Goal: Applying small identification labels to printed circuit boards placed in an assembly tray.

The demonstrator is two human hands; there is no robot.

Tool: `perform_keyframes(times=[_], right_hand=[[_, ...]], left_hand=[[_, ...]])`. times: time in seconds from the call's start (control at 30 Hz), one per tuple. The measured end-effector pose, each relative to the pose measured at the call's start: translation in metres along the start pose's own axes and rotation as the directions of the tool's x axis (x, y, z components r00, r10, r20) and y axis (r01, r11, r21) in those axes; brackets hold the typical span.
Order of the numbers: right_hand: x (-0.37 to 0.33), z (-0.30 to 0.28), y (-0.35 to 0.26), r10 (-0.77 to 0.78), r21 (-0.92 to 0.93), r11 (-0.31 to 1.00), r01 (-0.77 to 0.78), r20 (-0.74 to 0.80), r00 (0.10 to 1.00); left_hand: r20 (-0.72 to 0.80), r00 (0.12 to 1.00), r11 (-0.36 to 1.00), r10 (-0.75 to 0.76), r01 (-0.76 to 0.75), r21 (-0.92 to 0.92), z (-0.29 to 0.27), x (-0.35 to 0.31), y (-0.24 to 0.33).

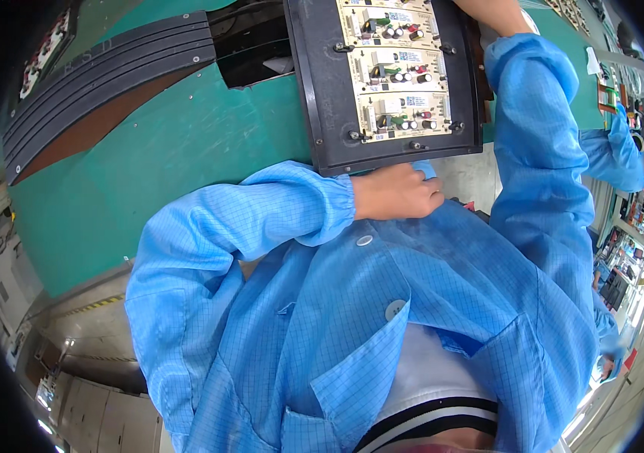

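A black tray-like fixture lies at the top middle, its near edge just beyond my body. A panel of cream circuit boards sits inside it, with several small round capacitors, green and red parts and white labels. My left hand is curled closed right at the fixture's near edge, below the boards; whatever its fingers hold, if anything, is hidden. A small blue piece shows beside its knuckles. Along the fixture's right side reaches my right hand, cut off by the top of the picture, so its fingers do not show.
A green-topped workbench extends to the left. On it runs a curved black ribbed rail, with a dark recess between rail and fixture. At the right edge, other people in blue sleeves work at benches.
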State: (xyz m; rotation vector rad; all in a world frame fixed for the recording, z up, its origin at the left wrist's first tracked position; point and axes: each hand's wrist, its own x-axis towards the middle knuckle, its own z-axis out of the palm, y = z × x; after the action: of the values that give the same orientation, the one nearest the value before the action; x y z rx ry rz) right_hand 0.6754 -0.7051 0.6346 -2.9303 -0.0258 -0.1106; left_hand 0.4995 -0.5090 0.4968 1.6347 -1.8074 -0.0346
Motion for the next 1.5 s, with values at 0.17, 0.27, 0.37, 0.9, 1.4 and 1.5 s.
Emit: perform_keyframes(times=[0.17, 0.27, 0.37, 0.9, 1.4, 1.5], right_hand=[[-0.005, 0.014, -0.008, -0.181, -0.182, 0.972, 0.147, -0.187, 0.965], [-0.011, 0.018, -0.04, -0.421, 0.095, 0.897, 0.432, -0.114, 0.9], [-0.025, 0.021, -0.056, -0.446, 0.178, 0.878, 0.445, -0.033, 0.894], [-0.071, 0.05, -0.065, -0.761, 0.079, 0.486, 0.87, -0.451, 0.466], [-0.101, 0.009, -0.025, -0.121, -0.002, 0.992, 0.123, -0.199, 0.973], [-0.1, 0.019, -0.022, -0.131, 0.005, 0.991, 0.137, -0.263, 0.956]], left_hand=[[0.024, 1.0, 1.0, 0.012, -0.012, -0.005, -0.001, 0.001, 0.002], [0.025, 0.999, 1.0, -0.031, 0.031, 0.003, 0.002, 0.001, 0.004], [0.014, 1.0, 1.0, -0.008, 0.008, -0.013, 0.002, 0.003, 0.003], [0.006, 1.0, 0.999, -0.009, 0.009, 0.042, 0.0, 0.0, 0.004], [0.041, 0.999, 1.0, -0.014, 0.015, -0.023, 0.001, -0.002, 0.0], [0.043, 0.999, 1.0, -0.017, 0.017, -0.011, 0.003, -0.001, 0.0]])
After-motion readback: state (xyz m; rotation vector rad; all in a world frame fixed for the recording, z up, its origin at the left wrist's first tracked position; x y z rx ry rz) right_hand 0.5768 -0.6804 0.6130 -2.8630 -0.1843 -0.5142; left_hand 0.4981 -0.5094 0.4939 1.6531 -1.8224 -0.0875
